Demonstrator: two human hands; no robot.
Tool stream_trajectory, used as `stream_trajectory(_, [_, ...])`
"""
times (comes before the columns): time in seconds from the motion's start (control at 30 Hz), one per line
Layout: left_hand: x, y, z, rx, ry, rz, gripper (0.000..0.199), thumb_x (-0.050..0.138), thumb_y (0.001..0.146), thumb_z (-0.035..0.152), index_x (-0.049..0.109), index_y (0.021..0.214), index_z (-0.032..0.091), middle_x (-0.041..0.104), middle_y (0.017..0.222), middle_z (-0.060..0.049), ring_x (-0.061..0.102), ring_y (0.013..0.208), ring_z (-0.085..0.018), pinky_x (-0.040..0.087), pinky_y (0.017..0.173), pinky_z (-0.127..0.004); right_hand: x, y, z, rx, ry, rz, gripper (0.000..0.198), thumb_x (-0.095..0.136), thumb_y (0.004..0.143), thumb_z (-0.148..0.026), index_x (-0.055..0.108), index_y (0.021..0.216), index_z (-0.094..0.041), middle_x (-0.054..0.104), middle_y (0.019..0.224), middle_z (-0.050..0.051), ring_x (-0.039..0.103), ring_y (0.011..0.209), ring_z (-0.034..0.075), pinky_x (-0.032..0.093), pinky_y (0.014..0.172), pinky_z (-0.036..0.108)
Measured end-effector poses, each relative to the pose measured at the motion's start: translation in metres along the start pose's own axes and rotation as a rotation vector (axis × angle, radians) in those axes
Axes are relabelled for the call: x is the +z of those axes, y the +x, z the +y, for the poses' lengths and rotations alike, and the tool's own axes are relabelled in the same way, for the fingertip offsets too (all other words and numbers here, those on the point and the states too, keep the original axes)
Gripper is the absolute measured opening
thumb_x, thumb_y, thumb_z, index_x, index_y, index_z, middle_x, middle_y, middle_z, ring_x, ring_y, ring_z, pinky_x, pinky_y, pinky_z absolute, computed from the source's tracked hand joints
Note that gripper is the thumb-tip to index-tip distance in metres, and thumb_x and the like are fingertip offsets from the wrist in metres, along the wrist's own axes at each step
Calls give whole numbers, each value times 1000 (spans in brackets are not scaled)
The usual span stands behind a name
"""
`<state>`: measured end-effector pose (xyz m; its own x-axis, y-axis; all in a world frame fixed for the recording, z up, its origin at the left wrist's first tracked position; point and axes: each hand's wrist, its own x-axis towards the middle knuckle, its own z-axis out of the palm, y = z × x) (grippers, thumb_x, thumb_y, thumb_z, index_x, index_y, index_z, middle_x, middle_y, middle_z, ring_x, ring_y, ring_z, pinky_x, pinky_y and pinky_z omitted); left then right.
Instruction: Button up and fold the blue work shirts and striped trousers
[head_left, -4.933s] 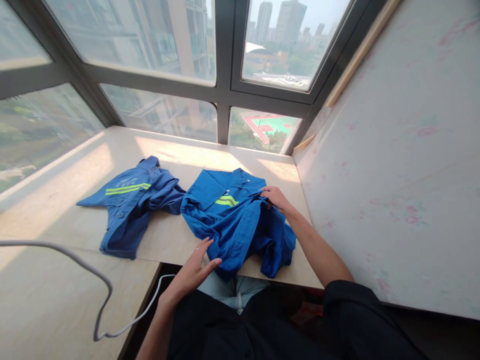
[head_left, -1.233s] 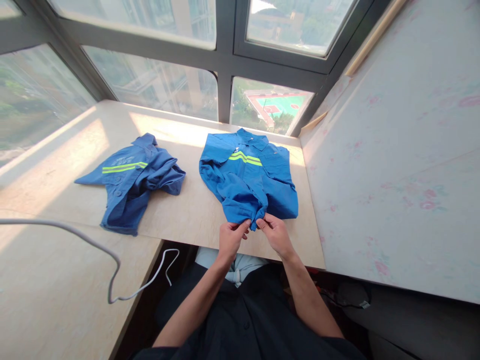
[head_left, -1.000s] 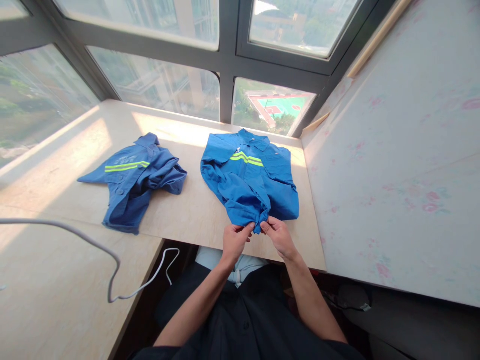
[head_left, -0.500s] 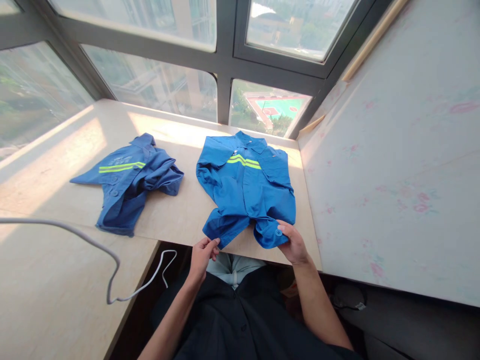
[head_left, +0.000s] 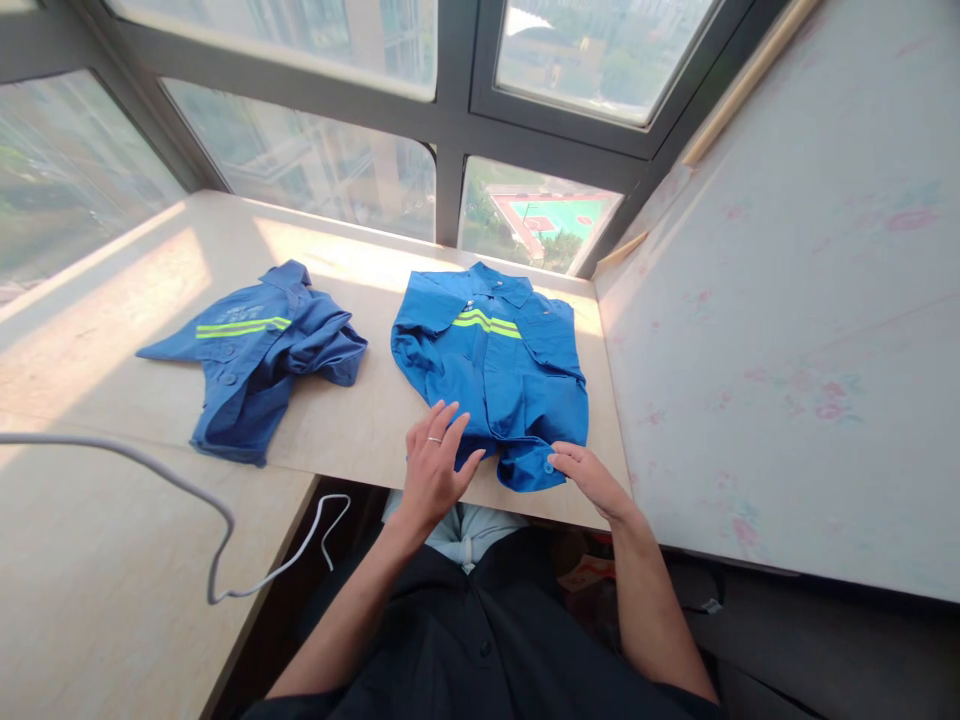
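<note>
In front of me a bright blue work jacket (head_left: 517,375) with yellow-green reflective stripes lies on the wooden tabletop, collar toward the window. My right hand (head_left: 589,475) pinches its lower hem at the right, beside a blue button. Over the left part of the hem, my left hand (head_left: 439,465) has its fingers spread and grips nothing; whether it touches the cloth I cannot tell. A ring shows on one finger. Part of the hem is hidden beneath that hand. To the left, a second, darker blue jacket (head_left: 255,350) with the same stripes lies crumpled.
A grey-white cable (head_left: 172,485) loops across the left side and hangs past the edge of the table (head_left: 360,440). Large framed windows (head_left: 454,120) stand behind the table. A flower-patterned wall panel (head_left: 795,300) borders it on the right.
My left hand has let go of the jacket's left hem corner, moved up and right, and opened over the cloth. My right hand still pinches the hem on the right, nearly in place.
</note>
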<state>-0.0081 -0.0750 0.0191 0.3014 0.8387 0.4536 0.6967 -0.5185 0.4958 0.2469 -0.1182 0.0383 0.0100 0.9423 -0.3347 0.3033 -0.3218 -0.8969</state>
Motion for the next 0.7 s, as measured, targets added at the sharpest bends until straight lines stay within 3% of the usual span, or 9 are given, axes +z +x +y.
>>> stream_trajectory(0.13, [27, 19, 1, 73, 153, -198, 37, 71, 84, 27, 64, 120, 20, 63, 130, -18, 39, 139, -39, 24, 110, -63, -7, 1, 1, -76, -341, 118, 18, 51, 82, -32, 59, 70, -20, 56, 66, -2, 51, 63, 15, 41, 61, 28])
stream_trajectory(0.23, [39, 21, -8, 81, 181, -253, 14, 68, 85, 20, 70, 98, 20, 70, 111, -13, 51, 128, -35, 24, 109, -62, -5, -2, 0, -212, -450, 192, 26, 51, 82, -23, 67, 102, -20, 69, 98, 6, 64, 88, 21, 52, 80, 36])
stream_trajectory(0.33, [42, 21, -14, 94, 165, -274, 8, 63, 87, 19, 71, 85, 20, 70, 95, -9, 60, 108, -29, 30, 106, -58, 8, -4, -10, -458, -565, 178, 43, 49, 84, -13, 63, 124, -23, 62, 129, 10, 56, 121, 24, 46, 105, 45])
stream_trajectory(0.4, [41, 22, -13, 97, 148, -264, 14, 59, 89, 18, 72, 85, 21, 69, 90, -7, 62, 98, -26, 33, 104, -55, 20, -2, -19, -580, -639, 79, 46, 47, 87, -10, 63, 127, -25, 58, 137, 9, 52, 128, 24, 43, 109, 46])
stream_trajectory(0.5, [37, 24, -8, 115, 122, -230, 23, 53, 91, 14, 74, 92, 23, 67, 82, -5, 59, 85, -22, 36, 100, -49, 35, 8, -30, -639, -761, -24, 39, 49, 89, -9, 70, 119, -23, 64, 128, 11, 59, 119, 25, 50, 101, 45])
stream_trajectory(0.6, [33, 25, -2, 123, 78, -178, 27, 51, 93, 14, 75, 102, 24, 64, 78, -5, 56, 79, -20, 39, 94, -44, 41, 20, -33, -625, -829, 6, 31, 52, 90, -10, 72, 111, -21, 71, 112, 10, 65, 104, 26, 54, 91, 42])
stream_trajectory(0.7, [31, 25, 4, 105, 6, -135, 27, 51, 94, 17, 74, 107, 24, 61, 73, -4, 55, 76, -19, 41, 83, -37, 40, 26, -32, -623, -756, 63, 22, 54, 93, -14, 70, 104, -21, 73, 103, 7, 67, 97, 23, 54, 85, 36])
